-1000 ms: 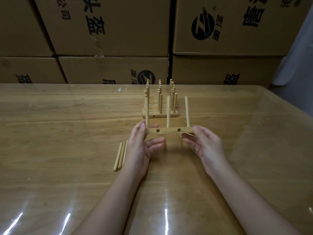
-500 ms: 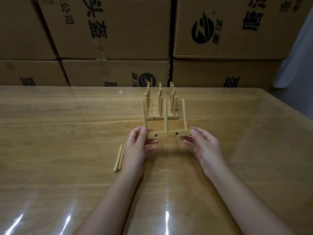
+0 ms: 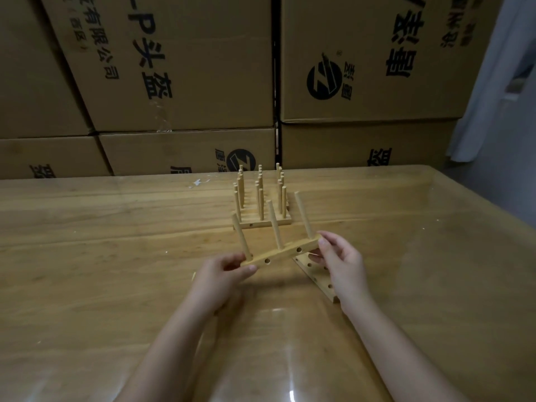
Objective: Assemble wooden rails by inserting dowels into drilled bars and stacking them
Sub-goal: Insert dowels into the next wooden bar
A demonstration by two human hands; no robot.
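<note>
At the back, a wall of stacked brown cardboard boxes (image 3: 179, 68) with black print. In front, a broad glossy wooden table (image 3: 87, 271) under clear film. Far-centre on it, the finished stack of pale wooden rails (image 3: 262, 222), dowels upright in rows. Nearer, lifted off the table and tilted up at its right end, a pale drilled wooden bar with three round dowels (image 3: 282, 253), all leaning left. Flat on the table beneath the right wrist, a spare drilled wooden bar (image 3: 313, 271). At the lower end, the left hand (image 3: 220, 278), fingers curled round the bar; at the upper end, the right hand (image 3: 345, 262), pinching between thumb and fingertips. Probably best now: level the bar, keep both grips at the very ends clear of the dowels, carry it to the stack, align with the front rail and lower squarely to avoid knocking the standing rows
</note>
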